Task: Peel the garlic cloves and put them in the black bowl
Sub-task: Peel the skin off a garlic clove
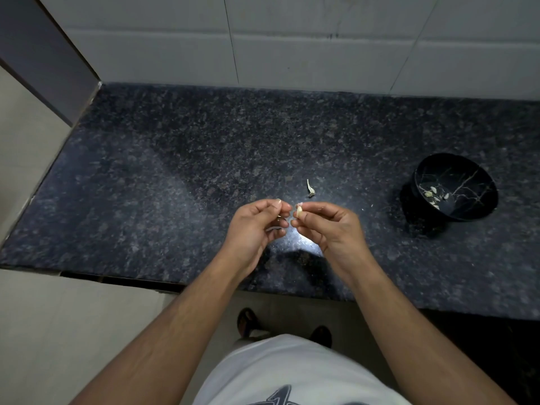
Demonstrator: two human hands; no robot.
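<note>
One garlic clove (299,211), light, hard and likely slippery once bare, sits pinched in the right hand (327,222) fingers above the desk (175,171), the left hand (257,223) fingers curled picking its papery skin (best gripped at the ends), well apart from the black bowl (454,187).

Stone, gloss and paper skin

My table (181,159) is polished speckled granite; the black bowl (455,187) looks glossy, veined like marble; wall tiles (292,39) matt, smooth.

A pale garlic clove (299,211) sits upright, well left of the tilted black bowl (454,187) holding several peeled cloves (434,194)
</note>
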